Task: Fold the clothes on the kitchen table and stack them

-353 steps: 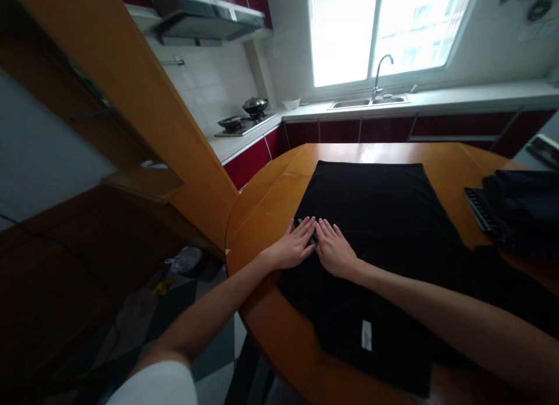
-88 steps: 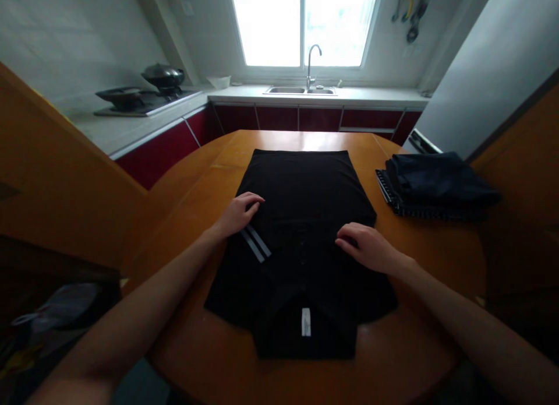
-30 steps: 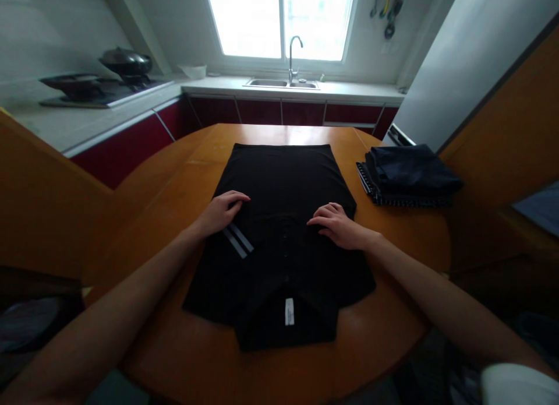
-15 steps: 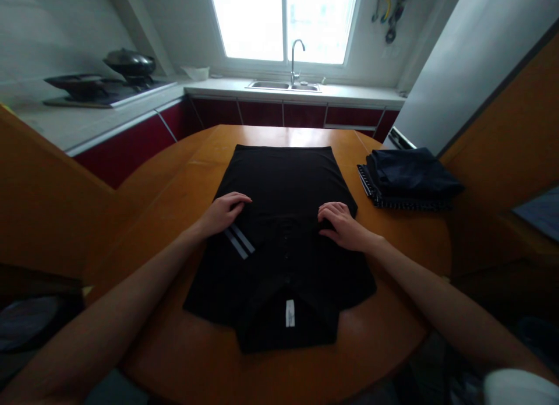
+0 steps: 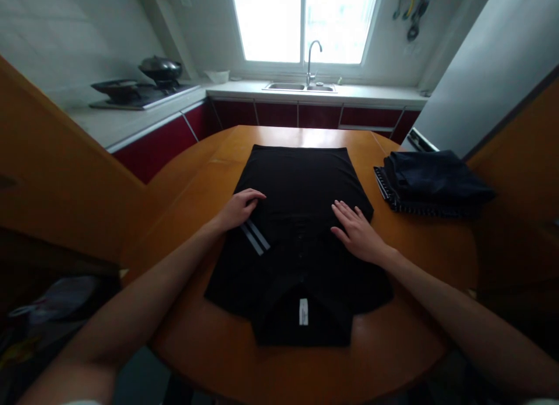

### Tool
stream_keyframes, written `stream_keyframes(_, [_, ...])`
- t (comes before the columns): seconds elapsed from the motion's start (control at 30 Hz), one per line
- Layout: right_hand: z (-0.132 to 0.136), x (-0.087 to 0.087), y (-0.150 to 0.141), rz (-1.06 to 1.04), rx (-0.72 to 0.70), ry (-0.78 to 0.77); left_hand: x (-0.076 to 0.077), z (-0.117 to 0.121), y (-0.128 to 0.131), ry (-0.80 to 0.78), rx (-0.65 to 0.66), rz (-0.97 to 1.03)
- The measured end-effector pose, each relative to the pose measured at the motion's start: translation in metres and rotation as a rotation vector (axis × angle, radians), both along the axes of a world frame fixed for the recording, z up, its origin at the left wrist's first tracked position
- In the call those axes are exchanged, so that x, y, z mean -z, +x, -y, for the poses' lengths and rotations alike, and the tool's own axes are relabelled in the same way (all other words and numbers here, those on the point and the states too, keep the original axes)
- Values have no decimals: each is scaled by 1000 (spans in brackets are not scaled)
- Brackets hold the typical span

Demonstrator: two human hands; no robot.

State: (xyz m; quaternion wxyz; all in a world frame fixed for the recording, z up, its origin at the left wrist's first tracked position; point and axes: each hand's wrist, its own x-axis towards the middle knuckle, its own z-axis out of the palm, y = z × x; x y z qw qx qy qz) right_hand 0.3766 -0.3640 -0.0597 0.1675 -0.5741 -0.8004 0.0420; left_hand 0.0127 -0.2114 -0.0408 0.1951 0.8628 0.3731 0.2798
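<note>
A black short-sleeved shirt [image 5: 301, 186] lies spread out on the wooden table, its collar and white neck label [image 5: 303, 312] towards me. Down its middle runs a short button placket. Two light stripes [image 5: 255, 237] show on the left sleeve, which is turned in over the body. At that sleeve's upper edge my left hand [image 5: 240, 208] is closed, fingers together and thumb tucked against them on the black cloth. My right hand [image 5: 358, 231] lies flat on the shirt's right side, palm down with its fingers stretched out.
Folded dark clothes [image 5: 432, 180] are stacked at the table's right. The round wooden table [image 5: 301, 373] has a curved front edge. Beyond it are a counter with a sink [image 5: 286, 87], a hob with a wok [image 5: 161, 70], and a tall fridge [image 5: 476, 61] to the right.
My right hand has uncurled from a bent-finger pose and now lies flat on the shirt. The left hand keeps its pose. The whole view has shifted, with things appearing further right.
</note>
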Motion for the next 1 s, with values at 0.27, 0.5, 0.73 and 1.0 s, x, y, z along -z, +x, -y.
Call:
stream_keyframes(0.27, [-10, -3, 49, 51, 338, 99, -4, -3, -10, 20, -68, 24])
stream_keyframes(0.5, [-10, -2, 73, 82, 442, 14, -2, -5, -11, 17, -58, 15])
stream_keyframes(0.73, [-3, -21, 72, -138, 399, 71, -1, -5, -10, 23, -54, -6])
stream_keyframes(1.0, [102, -45, 33, -174, 79, -113, -2, -4, -9, 20, -49, -5])
